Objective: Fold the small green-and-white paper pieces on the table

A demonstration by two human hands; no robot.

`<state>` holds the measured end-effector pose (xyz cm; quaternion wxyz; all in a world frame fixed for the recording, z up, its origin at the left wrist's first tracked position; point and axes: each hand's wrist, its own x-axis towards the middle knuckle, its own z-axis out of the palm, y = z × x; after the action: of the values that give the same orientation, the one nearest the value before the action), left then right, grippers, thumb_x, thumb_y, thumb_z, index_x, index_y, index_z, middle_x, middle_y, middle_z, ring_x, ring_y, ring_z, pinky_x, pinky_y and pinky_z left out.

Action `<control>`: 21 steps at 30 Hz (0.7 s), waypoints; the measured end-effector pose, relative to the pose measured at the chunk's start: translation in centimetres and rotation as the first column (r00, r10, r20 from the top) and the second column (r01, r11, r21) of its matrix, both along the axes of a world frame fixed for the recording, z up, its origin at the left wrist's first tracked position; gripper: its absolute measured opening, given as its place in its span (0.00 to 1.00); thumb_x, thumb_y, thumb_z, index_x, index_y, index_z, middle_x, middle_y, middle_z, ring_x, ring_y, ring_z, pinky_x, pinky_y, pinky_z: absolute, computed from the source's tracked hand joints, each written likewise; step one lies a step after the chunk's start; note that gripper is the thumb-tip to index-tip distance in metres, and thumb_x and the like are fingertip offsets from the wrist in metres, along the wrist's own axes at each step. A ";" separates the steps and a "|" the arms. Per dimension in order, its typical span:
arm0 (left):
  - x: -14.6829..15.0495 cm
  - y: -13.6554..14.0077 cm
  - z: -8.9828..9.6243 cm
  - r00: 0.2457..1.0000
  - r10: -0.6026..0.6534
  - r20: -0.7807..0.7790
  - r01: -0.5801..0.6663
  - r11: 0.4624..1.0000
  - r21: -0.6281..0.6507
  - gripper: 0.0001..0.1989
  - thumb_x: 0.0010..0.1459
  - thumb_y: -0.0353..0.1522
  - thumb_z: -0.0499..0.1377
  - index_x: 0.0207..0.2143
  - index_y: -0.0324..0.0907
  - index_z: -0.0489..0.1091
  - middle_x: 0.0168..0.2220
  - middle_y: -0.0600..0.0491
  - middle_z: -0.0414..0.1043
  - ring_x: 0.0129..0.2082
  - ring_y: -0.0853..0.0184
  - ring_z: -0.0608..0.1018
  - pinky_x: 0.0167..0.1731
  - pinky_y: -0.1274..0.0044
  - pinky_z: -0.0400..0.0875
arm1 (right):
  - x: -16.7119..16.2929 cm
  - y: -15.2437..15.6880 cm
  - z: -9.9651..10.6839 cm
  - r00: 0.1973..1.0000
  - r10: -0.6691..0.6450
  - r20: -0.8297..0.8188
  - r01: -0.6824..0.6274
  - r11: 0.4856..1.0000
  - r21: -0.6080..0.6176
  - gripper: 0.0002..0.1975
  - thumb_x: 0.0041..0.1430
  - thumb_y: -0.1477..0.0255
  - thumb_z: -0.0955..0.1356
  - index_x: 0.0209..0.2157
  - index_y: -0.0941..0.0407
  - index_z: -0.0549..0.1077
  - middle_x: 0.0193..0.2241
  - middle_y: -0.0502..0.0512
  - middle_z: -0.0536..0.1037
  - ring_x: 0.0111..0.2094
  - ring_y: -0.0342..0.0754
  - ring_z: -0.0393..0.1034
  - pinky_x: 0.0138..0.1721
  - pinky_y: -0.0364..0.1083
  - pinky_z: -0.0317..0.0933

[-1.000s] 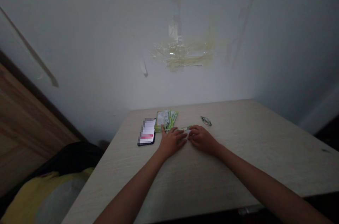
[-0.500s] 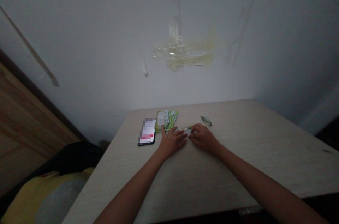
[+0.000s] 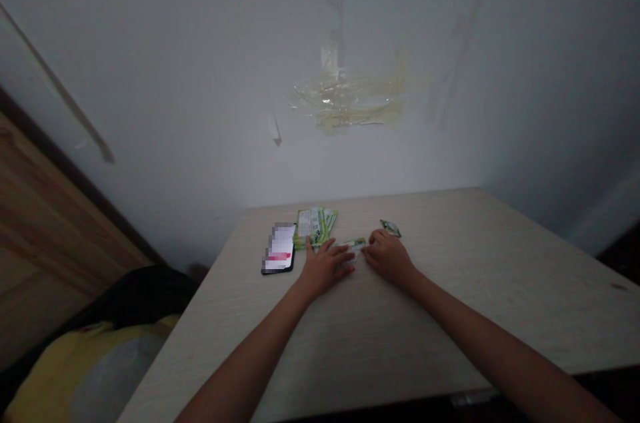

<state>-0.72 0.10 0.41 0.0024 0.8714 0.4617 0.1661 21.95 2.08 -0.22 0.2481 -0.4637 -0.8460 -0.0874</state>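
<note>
My left hand [image 3: 325, 268] lies on the table with its fingers spread and holds nothing in a grip. Its fingertips rest over a flat green and white packet [image 3: 356, 242], which is partly covered by them. At the packet's right end is my right hand [image 3: 387, 255], its fingers bent and drawn together. Whether anything is between those fingertips is too small to see. Just behind the left hand lies a fanned pile of similar green and white packets [image 3: 313, 223]. A small dark green and white piece [image 3: 391, 228] sits just beyond the right hand's knuckles.
Left of the pile is a phone [image 3: 279, 250] with its screen lit. The pale wooden table [image 3: 450, 323] meets a wall [image 3: 200, 110] with old tape [image 3: 350, 103] on it. A yellow and grey soft item [image 3: 95, 370] lies beside the table at lower left.
My right hand has shifted slightly right, showing more of the packet's right end. My left hand stays spread in nearly the same place.
</note>
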 end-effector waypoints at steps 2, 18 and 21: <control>0.0 0.1 0.0 1.000 -0.003 0.015 0.003 1.000 -0.009 0.17 0.62 0.49 0.51 0.52 0.63 0.68 0.58 0.59 0.68 0.63 0.53 0.61 0.55 0.39 0.21 | 0.1 0.2 0.0 0.999 -0.035 0.005 0.035 0.999 -0.010 0.07 0.59 0.70 0.68 0.35 0.53 0.80 0.37 0.57 0.72 0.44 0.51 0.63 0.45 0.49 0.57; -0.1 0.1 0.1 1.000 0.001 0.006 -0.001 1.000 -0.024 0.18 0.62 0.49 0.50 0.52 0.63 0.68 0.58 0.59 0.68 0.63 0.53 0.61 0.55 0.40 0.20 | 0.0 0.6 -0.1 0.985 -0.171 0.010 0.171 0.985 -0.015 0.12 0.63 0.68 0.64 0.37 0.53 0.79 0.37 0.59 0.72 0.41 0.52 0.65 0.41 0.49 0.60; -0.1 0.1 0.0 1.000 0.002 0.005 -0.002 1.000 -0.027 0.18 0.62 0.49 0.50 0.52 0.64 0.67 0.58 0.59 0.67 0.63 0.53 0.61 0.55 0.40 0.20 | 0.3 0.6 -0.2 0.991 -0.133 -0.032 0.132 0.991 -0.038 0.11 0.63 0.69 0.64 0.38 0.53 0.79 0.39 0.59 0.72 0.41 0.50 0.65 0.42 0.48 0.61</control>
<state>-0.82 0.18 0.44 0.0152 0.8704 0.4646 0.1620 22.21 2.71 -0.45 0.2481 -0.5248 -0.8102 -0.0805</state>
